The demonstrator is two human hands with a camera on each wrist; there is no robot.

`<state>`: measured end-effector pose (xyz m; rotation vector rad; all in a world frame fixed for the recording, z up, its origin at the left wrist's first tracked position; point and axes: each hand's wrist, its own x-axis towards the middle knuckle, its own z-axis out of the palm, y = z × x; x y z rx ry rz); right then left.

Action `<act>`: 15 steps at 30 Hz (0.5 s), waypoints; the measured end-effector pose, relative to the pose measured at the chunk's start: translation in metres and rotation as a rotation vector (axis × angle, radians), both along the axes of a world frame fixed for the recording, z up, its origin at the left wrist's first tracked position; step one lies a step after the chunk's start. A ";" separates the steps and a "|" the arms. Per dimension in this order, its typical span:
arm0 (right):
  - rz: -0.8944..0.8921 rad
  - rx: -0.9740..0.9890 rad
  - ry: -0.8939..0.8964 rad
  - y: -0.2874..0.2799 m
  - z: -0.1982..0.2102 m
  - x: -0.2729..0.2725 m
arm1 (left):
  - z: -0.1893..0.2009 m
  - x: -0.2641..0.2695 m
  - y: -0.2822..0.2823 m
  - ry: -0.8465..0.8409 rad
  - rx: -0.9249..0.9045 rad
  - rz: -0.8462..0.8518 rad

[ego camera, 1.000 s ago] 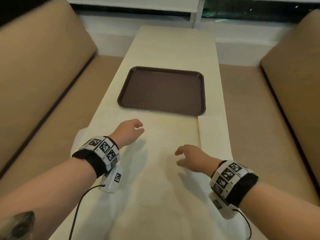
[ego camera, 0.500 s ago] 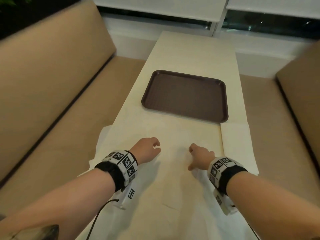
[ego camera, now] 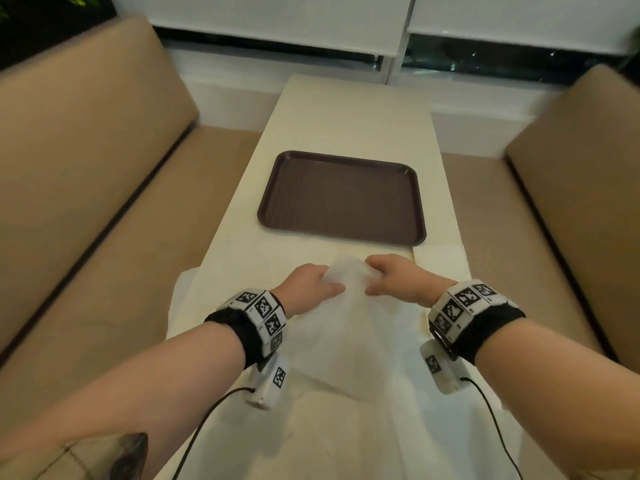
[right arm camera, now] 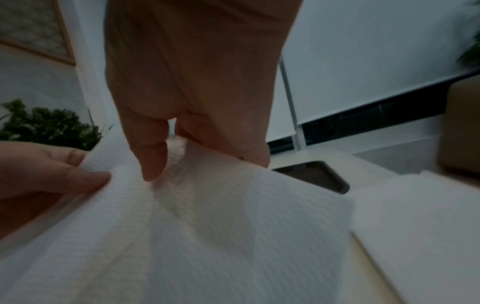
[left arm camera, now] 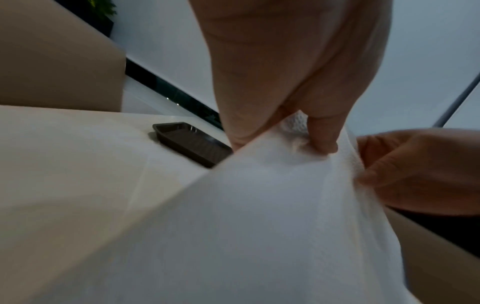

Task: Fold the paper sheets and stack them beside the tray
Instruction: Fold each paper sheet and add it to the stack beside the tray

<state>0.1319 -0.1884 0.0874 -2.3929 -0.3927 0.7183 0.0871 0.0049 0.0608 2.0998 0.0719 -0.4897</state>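
Note:
A white paper sheet (ego camera: 346, 313) is raised off the table by its far edge, just in front of the dark brown tray (ego camera: 343, 199). My left hand (ego camera: 323, 282) pinches that edge on the left and my right hand (ego camera: 375, 275) pinches it on the right, close together. In the left wrist view the left fingers (left arm camera: 322, 137) curl into the textured paper (left arm camera: 259, 216), with the right hand (left arm camera: 415, 168) beside them. The right wrist view shows the right fingers (right arm camera: 153, 160) on the paper (right arm camera: 233, 216) and the left hand (right arm camera: 46, 170) gripping it. More sheets (ego camera: 346, 438) lie flat underneath.
A white folded sheet (ego camera: 443, 265) lies at the table's right edge, near the tray's front right corner. The narrow cream table (ego camera: 349, 112) runs away from me between two tan benches (ego camera: 86, 168). A window wall closes the far end.
Both hands moved forward and toward each other, took hold of the top sheet's far edge and lifted it. Earlier they hovered apart over the flat sheets.

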 end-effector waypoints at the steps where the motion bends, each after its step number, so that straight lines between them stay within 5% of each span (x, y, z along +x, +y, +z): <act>1: -0.028 0.029 0.008 -0.008 0.008 0.002 | 0.007 0.003 0.000 -0.013 -0.056 0.029; 6: -0.164 0.057 0.011 -0.044 0.036 0.006 | 0.048 0.013 0.003 -0.075 -0.184 0.018; 12: -0.165 0.383 0.028 -0.058 0.067 0.003 | 0.076 0.017 -0.015 0.083 -0.547 -0.104; 15: -0.141 0.494 0.014 -0.065 0.081 0.001 | 0.081 0.022 -0.036 0.091 -0.574 -0.174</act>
